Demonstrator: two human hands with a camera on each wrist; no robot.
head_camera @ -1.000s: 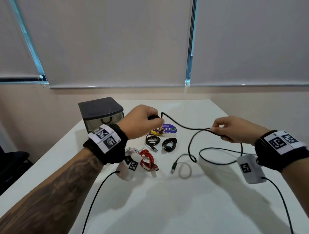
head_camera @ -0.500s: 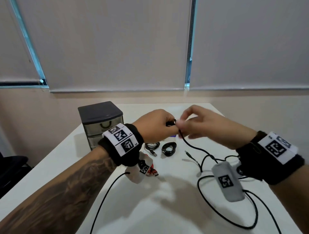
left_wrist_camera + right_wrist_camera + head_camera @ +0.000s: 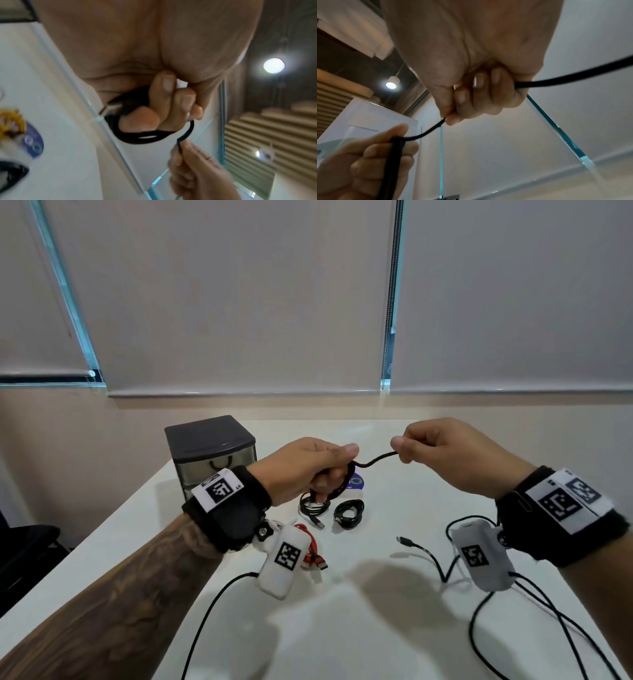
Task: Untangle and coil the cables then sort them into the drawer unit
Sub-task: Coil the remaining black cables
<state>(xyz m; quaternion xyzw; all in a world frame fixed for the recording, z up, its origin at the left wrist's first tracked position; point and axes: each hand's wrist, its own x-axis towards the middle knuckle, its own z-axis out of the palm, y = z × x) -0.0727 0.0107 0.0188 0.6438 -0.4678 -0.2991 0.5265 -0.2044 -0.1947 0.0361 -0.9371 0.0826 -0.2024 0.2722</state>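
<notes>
Head view: the left hand point(image 3: 305, 465) is raised above the white table point(image 3: 342, 628), fingers curled through several small loops of the black cable point(image 3: 375, 459) and thumb pressed on top of the coil. In the left wrist view the fingertips point(image 3: 164, 86) fold back into the palm with the stacked loops wrapped around them. A short, slightly wavy span of the cable runs from this coil to the right hand point(image 3: 448, 455), which pinches it between thumb and curled forefinger; the right wrist view shows the cable passing through the closed fist and out past the little-finger side. The remaining length hangs to the table under the right wrist, where it lies in loose curves ending in a free plug point(image 3: 401, 540). Just beyond the left hand, on the table, lie two small black coiled cables point(image 3: 349, 513) side by side, with a round blue-and-yellow label point(image 3: 356, 481) partly hidden behind the held coil. A red cable point(image 3: 313, 554) lies nearer, partly covered by the left wrist camera unit point(image 3: 282, 561). The dark-topped drawer unit point(image 3: 212, 453) stands at the far left of the table, its drawers closed, well apart from the held cable. Closed blinds point(image 3: 222, 296) cover the windows behind.
</notes>
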